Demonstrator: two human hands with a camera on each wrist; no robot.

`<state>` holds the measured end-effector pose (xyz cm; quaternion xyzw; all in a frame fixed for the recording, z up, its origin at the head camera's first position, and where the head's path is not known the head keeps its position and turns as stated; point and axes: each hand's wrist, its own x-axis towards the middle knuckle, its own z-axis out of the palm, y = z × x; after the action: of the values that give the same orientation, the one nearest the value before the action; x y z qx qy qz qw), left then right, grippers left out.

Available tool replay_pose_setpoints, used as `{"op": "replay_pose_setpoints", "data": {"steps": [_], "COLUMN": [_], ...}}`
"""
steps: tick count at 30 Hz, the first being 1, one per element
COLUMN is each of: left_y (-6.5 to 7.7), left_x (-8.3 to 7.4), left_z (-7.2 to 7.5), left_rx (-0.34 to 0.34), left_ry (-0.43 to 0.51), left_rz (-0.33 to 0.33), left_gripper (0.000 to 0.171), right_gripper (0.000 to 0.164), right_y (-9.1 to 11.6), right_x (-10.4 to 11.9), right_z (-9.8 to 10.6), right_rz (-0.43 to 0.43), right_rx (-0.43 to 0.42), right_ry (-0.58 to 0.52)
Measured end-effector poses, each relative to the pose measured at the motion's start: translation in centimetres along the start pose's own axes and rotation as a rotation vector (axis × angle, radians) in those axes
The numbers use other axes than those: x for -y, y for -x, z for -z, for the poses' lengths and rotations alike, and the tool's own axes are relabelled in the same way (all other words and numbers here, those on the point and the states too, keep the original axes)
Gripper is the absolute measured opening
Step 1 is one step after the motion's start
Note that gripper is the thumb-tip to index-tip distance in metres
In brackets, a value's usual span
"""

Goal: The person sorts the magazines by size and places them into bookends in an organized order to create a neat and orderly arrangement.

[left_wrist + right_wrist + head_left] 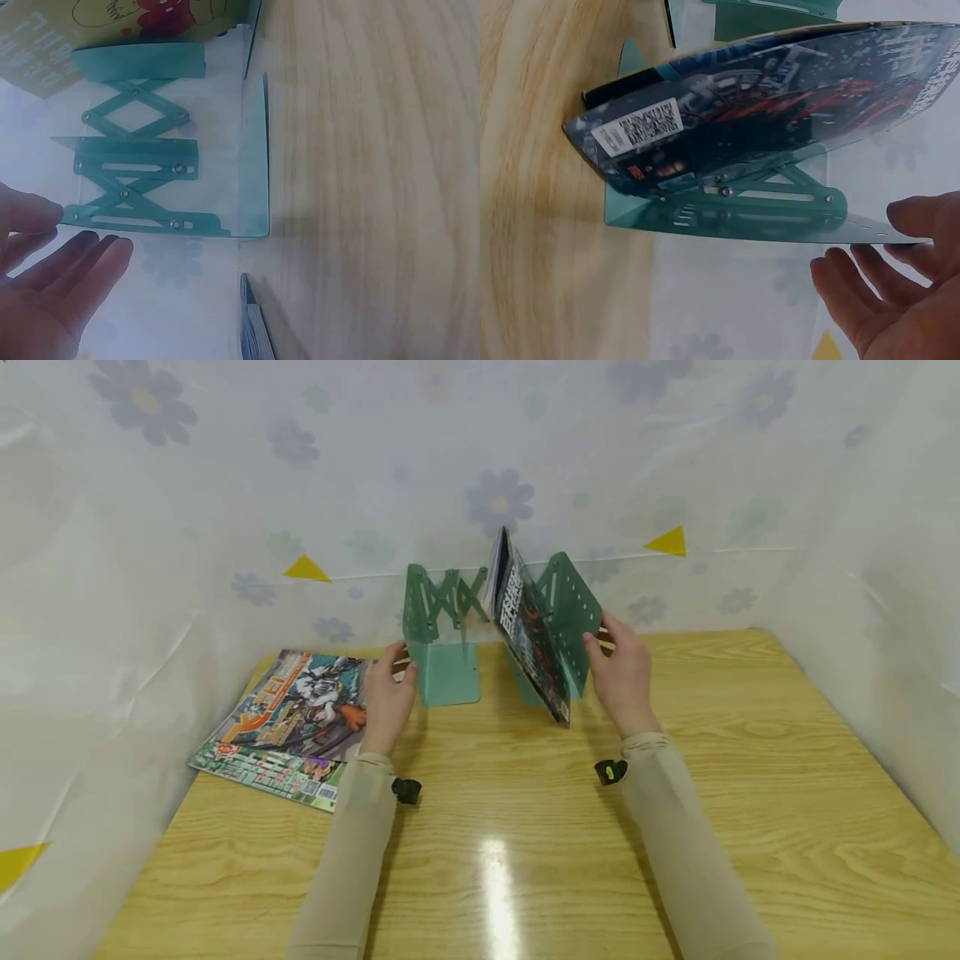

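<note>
While hands (387, 700) (624, 681) grip the green rack (450, 672), the leaning magazine's (772, 109) label (649, 125) looks QR-coded.

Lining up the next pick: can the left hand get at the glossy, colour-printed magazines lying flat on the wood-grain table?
Probably yes: the left hand is just beside the magazines, and I see nothing lying on them. It would first have to release the green metal bookend.

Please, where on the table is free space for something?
Free: the table in front of the green rack, between left forearm and right forearm; also right of the latter. Crowded: beside the left hand, where flat magazines lie, and the rack's right half, with leaning magazines.
</note>
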<state>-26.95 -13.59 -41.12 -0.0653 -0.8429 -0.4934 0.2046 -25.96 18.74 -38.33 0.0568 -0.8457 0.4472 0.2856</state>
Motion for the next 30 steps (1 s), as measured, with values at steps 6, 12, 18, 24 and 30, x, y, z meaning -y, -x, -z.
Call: {"op": "replay_pose_setpoints", "data": {"steps": [6,12,18,24,30], "left_y": [0.2,0.2,0.1,0.0,-0.1], "left_x": [-0.2,-0.2,-0.7,-2.0,-3.0], "left_z": [0.2,0.4,1.0,2.1,3.3], "left_rx": [-0.028,-0.056,-0.077,-0.114,-0.148], "left_ry": [0.000,0.013,0.048,0.042,0.030], "left_rz": [-0.013,-0.021,-0.019,-0.041,-0.101], "left_gripper": [0.035,0.032,0.031,0.033,0.035], "right_gripper": [0.036,0.038,0.038,0.037,0.038], "right_y": [0.0,0.1,0.2,0.1,0.0], "right_x": [-0.7,-1.1,-1.1,-1.0,-1.1], "right_z": [-0.6,-0.7,-0.6,-0.8,-0.9], "right_rz": [-0.043,-0.076,-0.081,-0.065,-0.057], "right_rx": [-0.019,-0.014,-0.015,-0.023,-0.032], "right_ry": [-0.047,-0.039,-0.040,-0.042,-0.043]}}
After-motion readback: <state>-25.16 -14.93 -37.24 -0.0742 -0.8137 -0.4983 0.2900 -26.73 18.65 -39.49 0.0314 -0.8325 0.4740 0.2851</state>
